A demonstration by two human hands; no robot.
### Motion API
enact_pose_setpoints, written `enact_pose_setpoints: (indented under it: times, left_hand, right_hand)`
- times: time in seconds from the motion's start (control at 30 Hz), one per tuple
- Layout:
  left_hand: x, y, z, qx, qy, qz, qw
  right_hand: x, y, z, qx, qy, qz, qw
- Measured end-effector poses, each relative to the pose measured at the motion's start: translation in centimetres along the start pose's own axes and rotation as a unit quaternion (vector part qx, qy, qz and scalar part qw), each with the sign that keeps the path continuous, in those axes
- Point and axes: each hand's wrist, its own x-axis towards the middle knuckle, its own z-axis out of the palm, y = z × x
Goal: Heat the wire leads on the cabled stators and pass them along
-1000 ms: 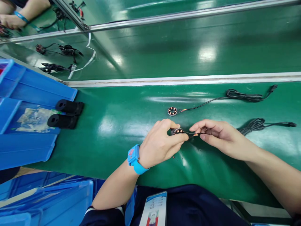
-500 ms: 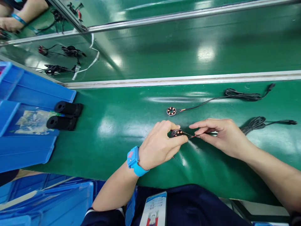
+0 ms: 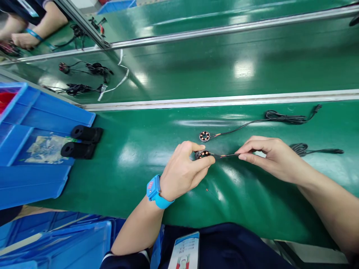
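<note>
While the left hand (image 3: 182, 172) pinches a small round coil (image 3: 203, 154) between thumb and forefinger, its other fingers curled in, the right hand (image 3: 269, 157) at its three o'clock nips the thin wire (image 3: 226, 155) that runs out of that coil. The wire lies straight between the two hands. Whether the coil rests on the green belt (image 3: 146, 149) or hangs just over it cannot be told.

The wire's bundled end (image 3: 301, 149) lies at three o'clock of the right hand. A second coil (image 3: 204, 136) lies on the belt at twelve o'clock of the held one, just beside it, and its cable (image 3: 283, 118) trails off toward two o'clock. The left wrist wears a blue wristband (image 3: 154, 190).

At nine o'clock two black cylinders (image 3: 81, 142) lie side by side against a blue bin (image 3: 42, 112). At eleven o'clock, far off, another person's hand (image 3: 24, 39) rests on the belt.
</note>
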Motion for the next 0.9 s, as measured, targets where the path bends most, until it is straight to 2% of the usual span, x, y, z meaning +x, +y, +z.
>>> enact_pose_setpoints:
  times: [0.07,0.17,0.33,0.5,0.7,0.9]
  left_hand:
    - [0.0,0.1,0.0,0.002,0.002,0.002,1.000]
    - [0.0,0.2,0.0,0.008,0.004,0.007,1.000]
    - [-0.2,0.5,0.2,0.010,0.004,0.019,1.000]
    - [-0.3,0.5,0.4,-0.021,0.010,0.024,0.999]
    - [-0.1,0.5,0.7,-0.122,0.018,0.009,0.992]
    - [-0.1,0.5,0.8,-0.128,0.017,-0.003,0.992]
  right_hand:
    - [0.0,-0.1,0.0,0.011,-0.001,0.006,1.000]
    - [0.1,-0.4,0.4,0.041,-0.036,0.004,0.999]
    - [0.5,-1.7,2.3,0.129,-0.081,0.010,0.988]
    - [0.8,-2.3,3.9,0.203,-0.078,0.026,0.976]
    - [0.8,-1.8,4.0,0.251,-0.031,0.052,0.966]
    - [0.6,-1.6,4.4,0.275,-0.019,0.068,0.959]
